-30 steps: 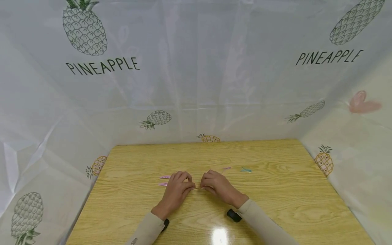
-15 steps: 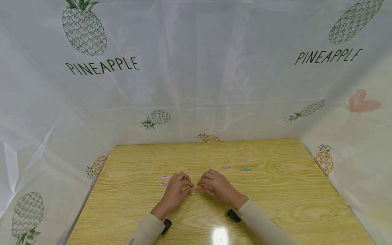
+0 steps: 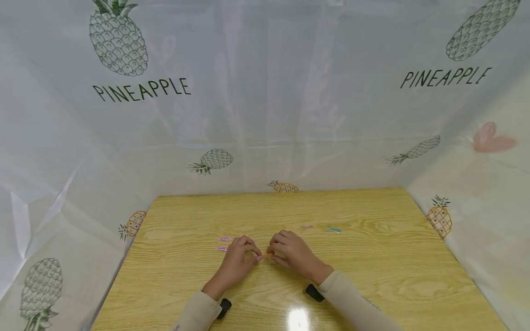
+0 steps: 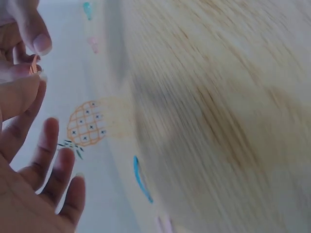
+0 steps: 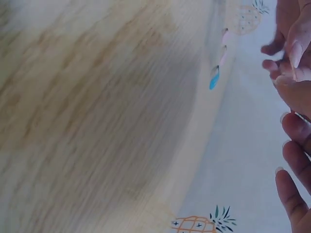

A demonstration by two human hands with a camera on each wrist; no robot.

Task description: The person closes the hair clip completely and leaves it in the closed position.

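Note:
A small orange hair clip [image 3: 268, 255] sits between my two hands, low over the table. My left hand [image 3: 237, 261] pinches its left end between thumb and index finger. On its other end are the thumb and fingertips of my right hand [image 3: 296, 253], which partly cover it. In the left wrist view the orange clip [image 4: 34, 64] shows only as a sliver between the fingertips. Beside my left hand lie two pink snap hair clips [image 3: 221, 248], one behind the other. Beyond my right hand are a pink hair clip [image 3: 307, 227] and a teal hair clip [image 3: 333, 229].
The wooden table [image 3: 381, 257] ends at a hanging sheet [image 3: 265, 115] printed with pineapples, at the back and both sides. A blue clip [image 4: 142, 179] appears near the far edge in the left wrist view. Black devices [image 3: 224, 308] sit under both wrists.
The orange hair clip, almost hidden one second ago, now shows between my fingertips. My hands have shifted only slightly, and the clips on the table lie as before.

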